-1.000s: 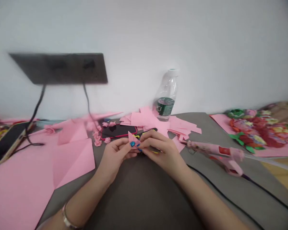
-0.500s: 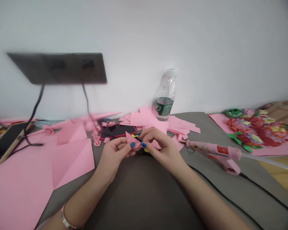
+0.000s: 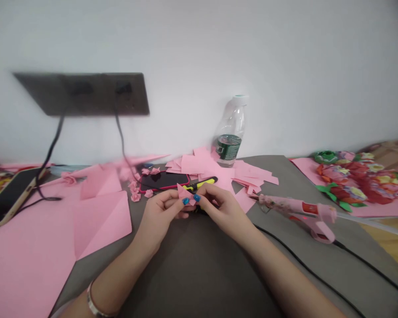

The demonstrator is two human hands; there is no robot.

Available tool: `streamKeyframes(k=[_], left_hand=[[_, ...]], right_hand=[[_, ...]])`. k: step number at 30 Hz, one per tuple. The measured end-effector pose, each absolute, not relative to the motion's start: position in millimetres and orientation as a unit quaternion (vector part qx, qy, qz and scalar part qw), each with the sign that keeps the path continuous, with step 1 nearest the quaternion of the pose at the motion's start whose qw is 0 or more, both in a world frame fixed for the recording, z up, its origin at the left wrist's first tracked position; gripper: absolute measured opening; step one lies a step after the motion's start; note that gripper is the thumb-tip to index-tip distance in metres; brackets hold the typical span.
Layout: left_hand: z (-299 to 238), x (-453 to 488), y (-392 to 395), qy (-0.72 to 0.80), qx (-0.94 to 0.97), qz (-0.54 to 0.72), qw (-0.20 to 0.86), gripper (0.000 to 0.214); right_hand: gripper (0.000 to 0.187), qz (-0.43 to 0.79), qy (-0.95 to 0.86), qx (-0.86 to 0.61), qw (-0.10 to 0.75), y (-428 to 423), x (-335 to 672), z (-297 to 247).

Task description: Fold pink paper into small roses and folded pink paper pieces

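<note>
A small piece of folded pink paper is pinched between both hands above the grey table. My left hand grips its left side with thumb and curled fingers. From the right, my right hand presses thumb and forefinger on the paper's other side, the two thumbs nearly touching. Just behind the fingers lies a yellow and black tool, partly hidden, its kind unclear. Small folded pink paper flowers rest to the left, beside a phone with a red edge.
Pink paper pieces lie before a plastic bottle at the wall. A pink glue gun with a black cord is at right, near colourful paper flowers. Large pink sheets cover the left; cords hang from a socket panel.
My right fingers have drawn closer to the left hand and closed further on the folded paper. More of the yellow and black tool shows behind them. The view has shifted slightly.
</note>
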State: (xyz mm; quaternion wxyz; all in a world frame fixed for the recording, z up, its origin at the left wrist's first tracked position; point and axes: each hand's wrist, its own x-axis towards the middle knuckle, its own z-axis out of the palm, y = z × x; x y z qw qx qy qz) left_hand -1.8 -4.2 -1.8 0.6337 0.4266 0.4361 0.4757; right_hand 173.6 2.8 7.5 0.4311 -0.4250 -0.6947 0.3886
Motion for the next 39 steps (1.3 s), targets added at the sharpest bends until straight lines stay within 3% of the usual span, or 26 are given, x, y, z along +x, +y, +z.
streamKeyframes(k=[19,33,39], left_hand=[[2.9,1.0,-6.9,0.428,0.37,0.468,0.679,0.03],[-0.6,-1.2,-5.1,0.426,0.403,0.475,0.656,0.028],[0.8,-0.8,-6.3,0.433,0.396,0.464,0.664,0.032]], right_hand=[[0.016,0.288,-0.751,-0.399,0.44,3.5,177.6,4.2],[0.014,0.35,-0.732,-0.401,0.425,-0.1,175.6,9.2],[0.015,0.322,-0.743,-0.404,0.426,1.1,175.8,7.2]])
